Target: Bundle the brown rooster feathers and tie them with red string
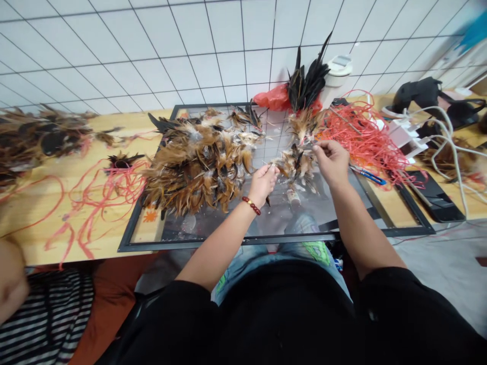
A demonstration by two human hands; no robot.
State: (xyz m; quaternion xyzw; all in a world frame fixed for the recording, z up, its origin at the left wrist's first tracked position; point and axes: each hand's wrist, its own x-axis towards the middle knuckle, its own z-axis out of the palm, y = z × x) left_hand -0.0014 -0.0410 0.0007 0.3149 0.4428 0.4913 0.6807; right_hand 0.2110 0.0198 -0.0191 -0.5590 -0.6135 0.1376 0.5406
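At a wooden worktop [41, 205] set against a white tiled wall [175, 30], two bare hands meet over a dark-framed glass panel [216, 243] — a small bunch of brown feathers [297, 165] between them, though whether it rests on the glass or is lifted cannot be told. The left hand [262, 183], a bead bracelet [251, 205] at its wrist, has its fingers pressed together at the bunch's near edge; the right hand's [332, 158] are closed fingertip to thumb at its other side. Whatever lies in either pinch is too fine to make out. Gripping from opposite sides probably steadies the light feathers, and the smooth panel likely makes loose ones easy to pick up.

A large feather pile [201, 167] covers the panel's left part, seemingly set aside to leave the middle free. Near the right hand sit a tangle of pink strips [357, 134] and a blue cutter [369, 176] — placed, it appears, for easy reach. Long black feathers [306, 86] stand beside a red plastic bag [274, 98] at the back, perhaps upright to spare their tips. A co-worker's arm [11, 281] shows at far left.
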